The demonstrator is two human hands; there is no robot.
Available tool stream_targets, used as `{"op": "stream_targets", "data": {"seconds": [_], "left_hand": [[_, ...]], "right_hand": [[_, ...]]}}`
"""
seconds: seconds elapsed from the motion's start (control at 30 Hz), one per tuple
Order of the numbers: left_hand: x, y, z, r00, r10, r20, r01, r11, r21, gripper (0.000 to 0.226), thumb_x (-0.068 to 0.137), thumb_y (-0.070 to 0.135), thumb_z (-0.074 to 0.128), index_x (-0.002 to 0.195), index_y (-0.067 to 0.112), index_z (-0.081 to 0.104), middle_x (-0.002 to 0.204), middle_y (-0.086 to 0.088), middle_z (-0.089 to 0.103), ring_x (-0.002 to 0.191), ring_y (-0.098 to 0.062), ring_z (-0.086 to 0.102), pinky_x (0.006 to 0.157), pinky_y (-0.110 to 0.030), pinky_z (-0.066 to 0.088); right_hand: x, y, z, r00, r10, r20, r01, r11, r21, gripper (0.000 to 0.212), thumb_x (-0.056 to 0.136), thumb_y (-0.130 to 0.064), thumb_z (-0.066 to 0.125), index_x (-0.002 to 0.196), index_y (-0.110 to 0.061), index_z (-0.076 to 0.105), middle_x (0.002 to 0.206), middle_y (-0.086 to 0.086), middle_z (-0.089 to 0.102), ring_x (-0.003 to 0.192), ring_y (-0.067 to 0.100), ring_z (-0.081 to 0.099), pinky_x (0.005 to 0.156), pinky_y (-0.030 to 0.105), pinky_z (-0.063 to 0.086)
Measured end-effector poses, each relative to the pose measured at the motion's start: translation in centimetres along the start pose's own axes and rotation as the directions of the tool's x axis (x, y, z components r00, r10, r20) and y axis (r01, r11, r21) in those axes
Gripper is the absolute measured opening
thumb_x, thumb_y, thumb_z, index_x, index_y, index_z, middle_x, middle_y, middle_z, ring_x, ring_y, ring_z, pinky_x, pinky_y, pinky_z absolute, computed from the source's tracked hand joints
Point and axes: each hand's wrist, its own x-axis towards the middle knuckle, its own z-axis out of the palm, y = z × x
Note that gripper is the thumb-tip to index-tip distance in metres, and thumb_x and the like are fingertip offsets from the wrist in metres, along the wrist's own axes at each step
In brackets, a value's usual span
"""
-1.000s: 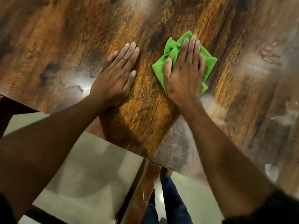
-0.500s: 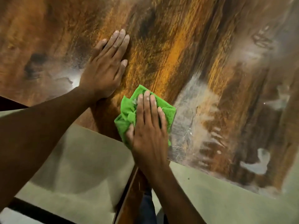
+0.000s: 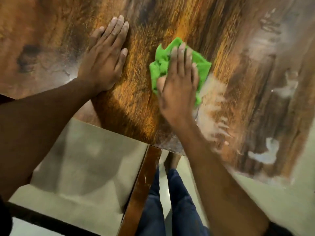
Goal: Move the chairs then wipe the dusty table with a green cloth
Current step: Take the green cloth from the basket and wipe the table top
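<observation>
A brown wood-grain table (image 3: 179, 19) fills the upper part of the head view, with pale dust smears across its right side. A crumpled green cloth (image 3: 158, 65) lies near the table's front corner. My right hand (image 3: 179, 86) presses flat on the cloth and covers most of it, blurred by motion. My left hand (image 3: 105, 60) rests flat on the bare wood to the left of the cloth, fingers together, holding nothing.
A wooden table leg (image 3: 143, 186) drops from the front corner to the pale tiled floor (image 3: 81, 160). My legs in blue trousers (image 3: 180, 201) stand beside that leg. Thick dust patches (image 3: 262, 155) lie near the table's right front edge.
My right hand first dragged the cloth toward the table's front edge, then pushed it away from the edge again. My left hand stayed flat on the table.
</observation>
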Motion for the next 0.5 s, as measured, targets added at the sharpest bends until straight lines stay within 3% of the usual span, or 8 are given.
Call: {"op": "stream_targets", "data": {"seconds": [0.13,0.23,0.33,0.5], "left_hand": [[0.1,0.0,0.2,1.0,0.013,-0.003,-0.013,1.0,0.016,0.061,0.115,0.03,0.025,0.17,0.009,0.011,0.178,-0.011,0.01,0.166,-0.02,0.006,0.134,-0.044,0.01],[0.2,0.1,0.2,1.0,0.015,0.001,-0.015,1.0,0.027,0.062,0.114,0.029,0.027,0.17,0.008,0.012,0.178,-0.013,0.011,0.166,-0.021,0.007,0.134,-0.045,0.01],[0.1,0.3,0.0,1.0,0.02,0.005,-0.02,0.999,0.029,0.063,0.113,0.03,0.026,0.169,0.006,0.013,0.178,-0.013,0.012,0.166,-0.021,0.007,0.134,-0.045,0.011],[-0.1,0.5,-0.1,1.0,0.016,0.005,-0.016,0.999,0.043,0.062,0.113,0.03,0.023,0.169,0.007,0.013,0.178,-0.013,0.011,0.166,-0.02,0.006,0.134,-0.044,0.01]], "right_hand": [[-8.8,-4.5,1.1,0.988,-0.081,0.13,0.073,0.995,0.063,0.079,0.103,-0.036,0.033,0.169,-0.009,-0.002,0.178,0.011,-0.008,0.164,0.024,-0.009,0.133,0.045,0.002],[-9.5,-2.8,1.3,0.992,-0.052,0.116,0.047,0.998,0.051,0.081,0.102,-0.034,0.036,0.168,-0.008,-0.003,0.177,0.011,-0.008,0.164,0.022,-0.009,0.133,0.043,0.0],[-6.2,0.3,0.9,0.998,-0.033,0.045,0.033,0.999,0.0,0.081,0.102,-0.035,0.038,0.168,-0.005,0.001,0.177,0.014,-0.004,0.165,0.024,-0.004,0.134,0.043,0.006],[5.0,6.5,-1.0,0.999,-0.024,-0.035,0.021,0.998,-0.057,0.077,0.103,-0.043,0.019,0.168,-0.003,0.006,0.177,0.014,0.003,0.165,0.026,0.004,0.133,0.041,0.009]]}}
